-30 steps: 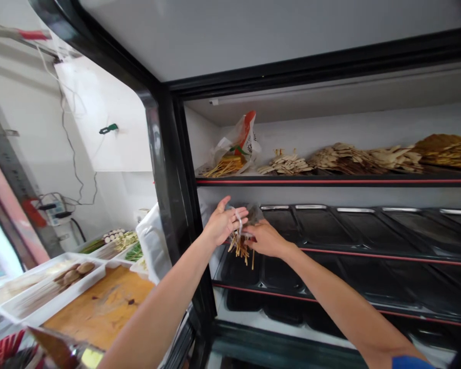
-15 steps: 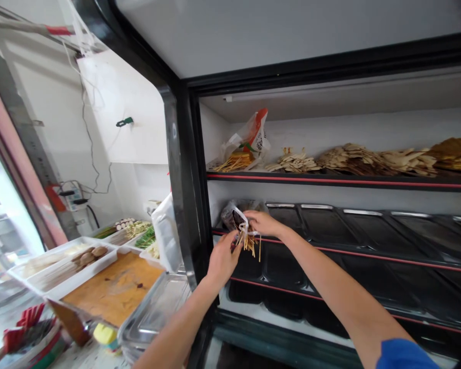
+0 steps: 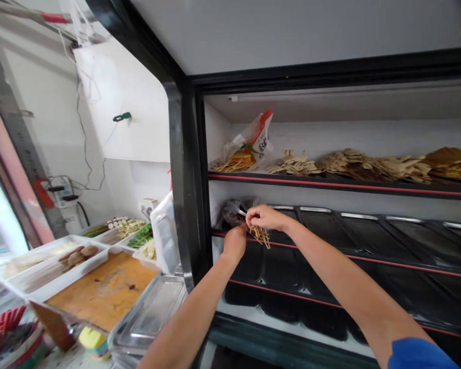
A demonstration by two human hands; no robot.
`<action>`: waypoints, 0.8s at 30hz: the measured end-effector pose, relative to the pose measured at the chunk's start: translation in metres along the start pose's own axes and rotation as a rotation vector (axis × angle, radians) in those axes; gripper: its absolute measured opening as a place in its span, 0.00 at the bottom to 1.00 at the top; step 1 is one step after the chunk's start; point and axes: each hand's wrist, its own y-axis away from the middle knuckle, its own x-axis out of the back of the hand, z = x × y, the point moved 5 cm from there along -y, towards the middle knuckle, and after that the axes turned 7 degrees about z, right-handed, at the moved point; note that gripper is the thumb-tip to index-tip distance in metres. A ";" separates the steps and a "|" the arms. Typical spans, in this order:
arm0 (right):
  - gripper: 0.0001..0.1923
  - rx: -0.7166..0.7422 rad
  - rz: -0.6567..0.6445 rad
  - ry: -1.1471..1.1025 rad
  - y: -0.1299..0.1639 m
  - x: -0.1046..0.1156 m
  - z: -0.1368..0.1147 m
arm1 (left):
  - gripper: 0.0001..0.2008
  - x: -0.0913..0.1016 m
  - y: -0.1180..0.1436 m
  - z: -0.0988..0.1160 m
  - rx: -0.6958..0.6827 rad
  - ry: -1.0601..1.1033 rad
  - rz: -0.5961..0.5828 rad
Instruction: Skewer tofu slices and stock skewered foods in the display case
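A clear plastic bag of skewers (image 3: 232,214) rests at the left end of the middle shelf of a black display fridge, over a black tray (image 3: 280,218). Wooden skewer ends (image 3: 262,234) stick out of it toward me. My left hand (image 3: 235,241) is closed around the bag's lower front. My right hand (image 3: 263,217) pinches the top of the bag just above the skewer ends. Both arms reach in from the lower edge of the view.
The top shelf (image 3: 330,182) carries a printed bag of skewers (image 3: 248,148) and piles of pale skewered food (image 3: 353,163). Rows of black trays (image 3: 372,230) fill the lower shelves. Left of the fridge frame (image 3: 182,169) stand white trays of food (image 3: 61,261), an orange board (image 3: 103,289) and a steel lid (image 3: 149,315).
The bag of skewers has gone from the front of the shelf edge up onto the middle shelf. My left hand dropped below it and closed on it; the view shifted slightly.
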 end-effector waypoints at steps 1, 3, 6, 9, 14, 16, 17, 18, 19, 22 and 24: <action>0.11 -0.033 0.081 0.037 0.002 0.004 0.002 | 0.15 0.000 -0.003 -0.002 0.014 -0.029 -0.021; 0.10 -0.105 0.247 0.192 0.008 0.014 0.011 | 0.13 0.006 -0.005 -0.004 0.011 -0.059 -0.015; 0.15 -0.124 0.334 0.374 0.018 0.015 0.027 | 0.18 0.027 0.005 0.004 -0.073 -0.077 0.166; 0.20 -0.112 0.219 0.357 0.019 -0.004 0.038 | 0.15 0.036 0.021 0.027 -0.297 -0.033 0.343; 0.17 -0.336 0.369 0.335 0.015 -0.001 0.056 | 0.22 0.023 0.022 0.059 -0.661 -0.143 0.128; 0.19 -0.469 0.490 0.334 0.019 0.019 0.070 | 0.26 0.033 0.011 0.056 -0.615 -0.217 0.120; 0.19 -0.540 0.548 0.337 0.024 0.030 0.077 | 0.24 0.040 0.005 0.053 -0.584 -0.256 0.124; 0.20 -0.602 0.595 0.346 0.029 0.042 0.083 | 0.20 0.047 0.000 0.049 -0.568 -0.293 0.116; 0.20 -0.664 0.635 0.351 0.036 0.051 0.087 | 0.16 0.054 -0.004 0.046 -0.577 -0.324 0.092; 0.22 -0.622 0.756 0.380 0.054 0.064 0.079 | 0.13 0.069 -0.008 0.039 -0.689 -0.364 -0.037; 0.21 -0.419 0.660 0.264 0.053 0.049 0.062 | 0.13 0.077 -0.006 0.037 -0.767 -0.364 -0.111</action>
